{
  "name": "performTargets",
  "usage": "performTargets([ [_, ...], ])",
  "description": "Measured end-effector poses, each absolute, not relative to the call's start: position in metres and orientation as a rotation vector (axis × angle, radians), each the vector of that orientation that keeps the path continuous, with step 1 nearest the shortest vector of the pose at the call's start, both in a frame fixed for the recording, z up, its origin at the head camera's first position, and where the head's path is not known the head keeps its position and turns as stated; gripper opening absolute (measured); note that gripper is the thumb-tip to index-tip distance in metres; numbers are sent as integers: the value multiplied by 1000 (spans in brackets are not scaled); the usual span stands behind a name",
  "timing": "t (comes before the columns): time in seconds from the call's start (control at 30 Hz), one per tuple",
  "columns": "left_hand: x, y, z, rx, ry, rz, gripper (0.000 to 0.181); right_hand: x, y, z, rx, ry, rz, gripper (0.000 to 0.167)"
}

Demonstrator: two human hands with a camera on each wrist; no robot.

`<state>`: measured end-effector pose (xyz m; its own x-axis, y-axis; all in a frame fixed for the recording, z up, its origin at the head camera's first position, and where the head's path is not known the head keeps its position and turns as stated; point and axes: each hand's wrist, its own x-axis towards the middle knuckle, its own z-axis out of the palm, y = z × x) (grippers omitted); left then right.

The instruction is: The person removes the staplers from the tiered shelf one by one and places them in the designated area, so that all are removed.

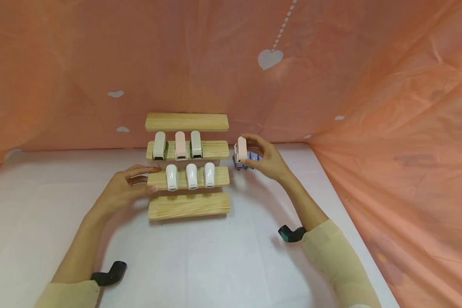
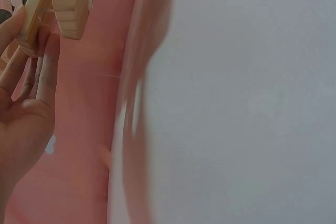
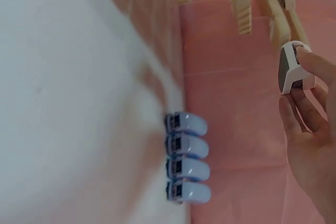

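Observation:
My right hand point(image 1: 268, 160) holds a small pink and white stapler point(image 1: 242, 148) between thumb and fingers, raised beside the right end of a wooden tiered rack point(image 1: 188, 205). In the right wrist view, the stapler's grey base point(image 3: 284, 71) faces away from the palm. My left hand point(image 1: 124, 188) grips the left end of the rack's third shelf, thumb in front and fingers behind, as the left wrist view shows. On the second shelf stand a pink stapler point(image 1: 180, 145) and two pale grey-green ones point(image 1: 159, 145). The third shelf carries three white staplers point(image 1: 191, 176).
Several blue staplers point(image 3: 191, 170) stand in a row on the white table point(image 1: 215, 265), just right of the rack and partly behind my right hand. An orange-pink cloth with white hearts point(image 1: 270, 59) hangs behind and to the right.

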<state>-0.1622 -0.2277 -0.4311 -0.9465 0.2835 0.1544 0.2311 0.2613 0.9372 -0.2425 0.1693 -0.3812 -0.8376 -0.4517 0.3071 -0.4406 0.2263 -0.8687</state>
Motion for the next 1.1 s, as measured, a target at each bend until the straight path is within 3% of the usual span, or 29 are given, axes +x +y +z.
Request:
performTargets([
  [1.1,-164,-230,-431,521,2464,1809,49,-243,193,-447,-631,2397,-1657,71],
])
